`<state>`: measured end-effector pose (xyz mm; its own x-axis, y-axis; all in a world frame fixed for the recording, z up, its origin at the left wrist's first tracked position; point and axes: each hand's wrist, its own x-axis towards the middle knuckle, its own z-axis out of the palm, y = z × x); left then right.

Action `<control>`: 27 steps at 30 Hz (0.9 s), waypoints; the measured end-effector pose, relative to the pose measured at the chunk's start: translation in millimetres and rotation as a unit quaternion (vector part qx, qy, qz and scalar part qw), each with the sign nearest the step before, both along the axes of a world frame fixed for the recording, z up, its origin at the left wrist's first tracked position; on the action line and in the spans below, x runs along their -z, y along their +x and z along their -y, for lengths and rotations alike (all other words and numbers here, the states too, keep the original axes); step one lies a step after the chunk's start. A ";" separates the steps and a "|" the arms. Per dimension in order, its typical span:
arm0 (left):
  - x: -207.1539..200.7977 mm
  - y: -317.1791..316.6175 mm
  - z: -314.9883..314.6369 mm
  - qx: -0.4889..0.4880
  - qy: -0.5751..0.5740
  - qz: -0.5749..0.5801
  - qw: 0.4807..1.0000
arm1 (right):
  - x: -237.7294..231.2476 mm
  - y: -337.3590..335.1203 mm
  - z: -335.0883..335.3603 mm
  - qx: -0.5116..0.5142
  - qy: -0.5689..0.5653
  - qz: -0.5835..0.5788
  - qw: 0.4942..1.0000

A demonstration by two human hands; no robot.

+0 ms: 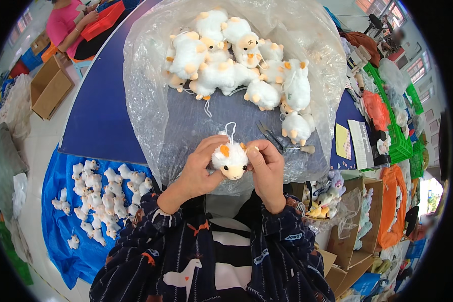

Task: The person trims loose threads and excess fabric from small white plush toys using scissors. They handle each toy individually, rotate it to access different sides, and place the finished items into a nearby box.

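Two hands, one toy: we hold a small white plush sheep [230, 160] up close, over the near edge of the table
floor left: blue tarp [60, 211] with a scatter of white plush pieces [103, 194], well apart from our hands; open cardboard box [49, 88] further back
left hand [199, 168]: closed around the sheep's left side, thumb on its body
sheep in hand: face toward us, orange tuft on top, white loop cord [230, 130] sticking up from its head
right hand [268, 168]: fingers pinched at the sheep's right side near the ear; we cannot tell whether it holds a needle or thread
table: clear plastic sheet [151, 100] spread over the blue top, pile of like sheep [241, 70] at the far end
tools: scissors [269, 135] lying just beyond the right hand, untouched
progress: our judgement, one toy in work, many in the pile; which are finished we cannot tell
right side: cartons [360, 221] with more plush, green crates [400, 136]
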<state>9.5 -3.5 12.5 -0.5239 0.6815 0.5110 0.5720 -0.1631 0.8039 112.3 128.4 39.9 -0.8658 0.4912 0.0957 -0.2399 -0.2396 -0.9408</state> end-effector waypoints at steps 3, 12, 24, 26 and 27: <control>5.8 -0.4 3.6 0.048 0.019 0.173 0.984 | -2.0 1.0 -3.2 -0.035 -0.098 -0.037 0.994; 5.8 1.2 3.6 0.068 0.067 0.259 0.961 | 14.2 15.3 -11.5 -0.049 0.230 0.125 0.964; 1.4 -7.0 1.1 -0.020 0.034 -0.084 0.996 | 4.2 22.1 -12.0 -0.001 0.144 0.108 0.984; 1.4 -6.5 0.4 -0.028 0.031 -0.113 0.993 | 2.6 23.8 -12.0 0.011 0.157 0.085 0.984; 1.9 -6.9 -0.5 -0.028 0.032 -0.126 0.991 | -0.6 24.3 -11.6 0.013 0.166 0.066 0.984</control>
<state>2.6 -3.0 10.6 -0.4098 0.6168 0.6721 0.7627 -0.1724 0.6233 136.6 140.0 40.5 -0.8695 0.4732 0.1418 -0.1122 0.0905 -0.9896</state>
